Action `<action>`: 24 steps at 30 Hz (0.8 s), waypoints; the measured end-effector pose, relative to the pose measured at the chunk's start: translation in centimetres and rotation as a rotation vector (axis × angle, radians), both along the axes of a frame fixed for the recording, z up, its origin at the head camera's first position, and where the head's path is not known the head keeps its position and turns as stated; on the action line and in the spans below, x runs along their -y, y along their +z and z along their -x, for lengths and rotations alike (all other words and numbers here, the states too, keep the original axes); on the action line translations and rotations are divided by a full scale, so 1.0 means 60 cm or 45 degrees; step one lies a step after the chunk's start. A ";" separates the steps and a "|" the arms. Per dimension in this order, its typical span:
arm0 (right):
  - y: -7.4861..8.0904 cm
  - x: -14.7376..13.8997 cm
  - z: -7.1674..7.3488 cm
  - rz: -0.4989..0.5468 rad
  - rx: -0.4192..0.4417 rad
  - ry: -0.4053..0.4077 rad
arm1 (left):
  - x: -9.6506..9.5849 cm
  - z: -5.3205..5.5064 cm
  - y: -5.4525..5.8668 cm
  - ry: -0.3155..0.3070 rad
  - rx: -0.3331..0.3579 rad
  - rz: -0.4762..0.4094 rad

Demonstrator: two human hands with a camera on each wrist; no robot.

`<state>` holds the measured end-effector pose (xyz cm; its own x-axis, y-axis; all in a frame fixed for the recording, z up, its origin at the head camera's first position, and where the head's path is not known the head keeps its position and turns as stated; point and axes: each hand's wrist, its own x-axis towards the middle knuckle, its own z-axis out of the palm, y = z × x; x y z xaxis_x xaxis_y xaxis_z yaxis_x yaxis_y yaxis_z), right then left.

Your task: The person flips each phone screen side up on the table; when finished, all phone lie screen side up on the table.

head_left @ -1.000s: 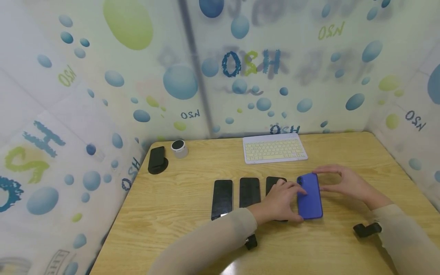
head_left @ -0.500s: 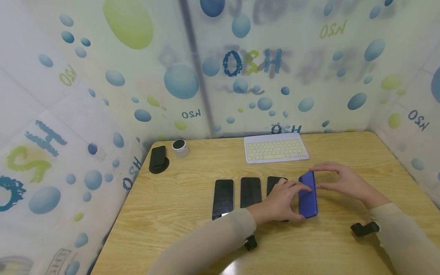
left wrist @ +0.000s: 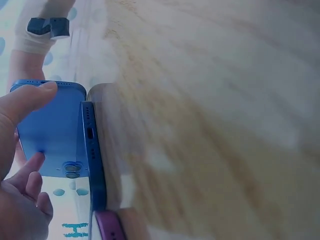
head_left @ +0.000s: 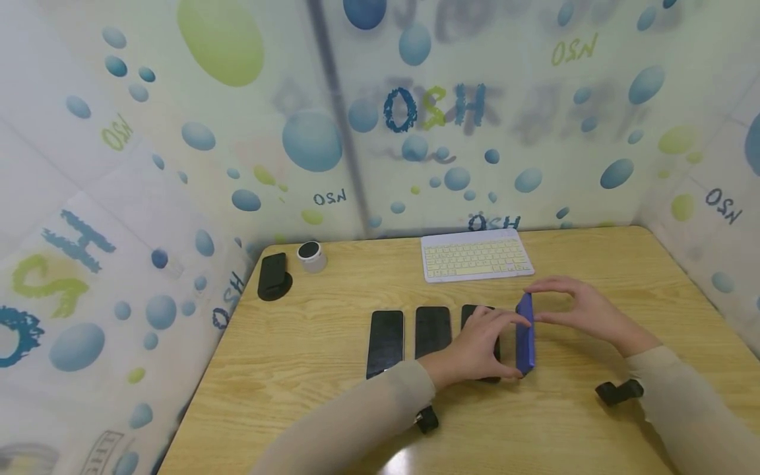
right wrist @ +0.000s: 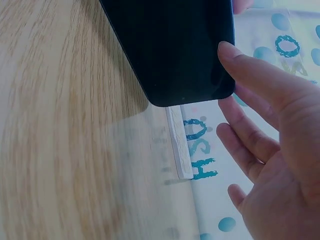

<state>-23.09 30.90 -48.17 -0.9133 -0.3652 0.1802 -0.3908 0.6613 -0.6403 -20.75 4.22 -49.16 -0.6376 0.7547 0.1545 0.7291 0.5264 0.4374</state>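
A blue smartphone [head_left: 525,340] stands tilted steeply on its long edge, at the right end of a row of dark phones. My left hand [head_left: 475,346] pinches it, thumb at the bottom end and a fingertip against the blue back [left wrist: 52,130], as the left wrist view shows. From the other side my right hand [head_left: 584,315] grips its upper edge near the top, the thumb by the black screen [right wrist: 175,55] in the right wrist view. Beneath the left hand lies a dark phone [head_left: 471,315], partly hidden. Two more phones, one black [head_left: 386,340] and one dark [head_left: 433,328], lie screen up further left.
Behind the phones lies a white keyboard [head_left: 477,258] with pale yellow keys. At the back left stand a small white cylinder [head_left: 313,260] with a dark top and a black stand [head_left: 273,277]. Patterned sheets [head_left: 285,218] enclose the wooden table [head_left: 297,330].
The blue phone has tipped up from showing its back broadly to standing almost edge-on. My right hand has moved left with it, while the left hand has shifted only slightly.
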 end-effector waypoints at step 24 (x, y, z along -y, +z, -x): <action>-0.016 0.021 0.015 0.108 0.028 0.027 | 0.036 0.003 0.007 -0.011 0.006 -0.144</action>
<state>-24.00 29.66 -49.16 -0.9098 -0.3684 0.1912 -0.3890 0.5961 -0.7024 -20.96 2.09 -48.74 -0.6322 0.7379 0.2363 0.7312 0.4673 0.4970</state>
